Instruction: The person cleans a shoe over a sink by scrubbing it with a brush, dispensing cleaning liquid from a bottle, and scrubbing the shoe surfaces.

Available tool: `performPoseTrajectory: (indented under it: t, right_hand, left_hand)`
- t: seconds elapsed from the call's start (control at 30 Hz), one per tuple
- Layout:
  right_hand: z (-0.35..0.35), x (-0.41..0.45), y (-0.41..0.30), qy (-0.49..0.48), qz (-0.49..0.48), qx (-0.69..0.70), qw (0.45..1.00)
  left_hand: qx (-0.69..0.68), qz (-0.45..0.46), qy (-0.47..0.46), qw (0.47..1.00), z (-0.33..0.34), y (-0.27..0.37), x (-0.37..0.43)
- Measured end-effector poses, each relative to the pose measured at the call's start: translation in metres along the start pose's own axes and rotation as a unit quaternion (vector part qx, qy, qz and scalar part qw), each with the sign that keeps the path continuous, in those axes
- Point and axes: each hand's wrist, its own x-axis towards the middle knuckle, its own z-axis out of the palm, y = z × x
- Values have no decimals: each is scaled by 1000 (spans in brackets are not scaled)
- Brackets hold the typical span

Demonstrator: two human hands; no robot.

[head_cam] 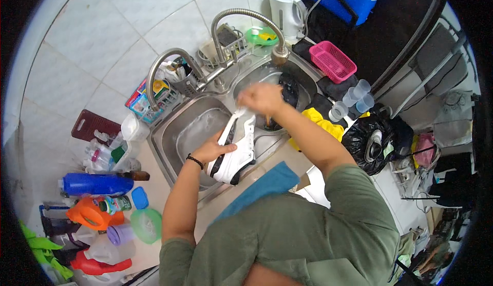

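My left hand (213, 150) grips a white sneaker (237, 153) with black trim, tilted over the front edge and divider of a steel double sink. The thumb lies across the shoe's side. My right hand (262, 98), blurred, is curled just above the shoe's upper end, over the right basin (310, 79). Whether it holds anything is hidden. Beneath it, a dark object (289, 89) lies in the right basin, too covered to name. Whitish suds streak the left basin (181, 143).
Two curved metal faucets (248, 11) rise behind the basins. A pink plastic basket (333, 61), clear cups (350, 97) and a yellow cloth (321, 124) are at right. Bottles, including a blue one (98, 184), crowd the left counter. A blue cloth (258, 187) lies along the front edge.
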Motion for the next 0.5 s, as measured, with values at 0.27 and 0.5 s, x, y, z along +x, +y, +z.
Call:
performPoseTrajectory:
  t: [0.27, 0.5]
  right_hand:
    - [36, 0, 29, -189, 302, -20, 934]
    - [163, 21, -77, -32, 146, 330, 932]
  left_hand:
    - [-207, -8, 82, 975, -24, -73, -62]
    - [-358, 11, 175, 917, -23, -133, -147]
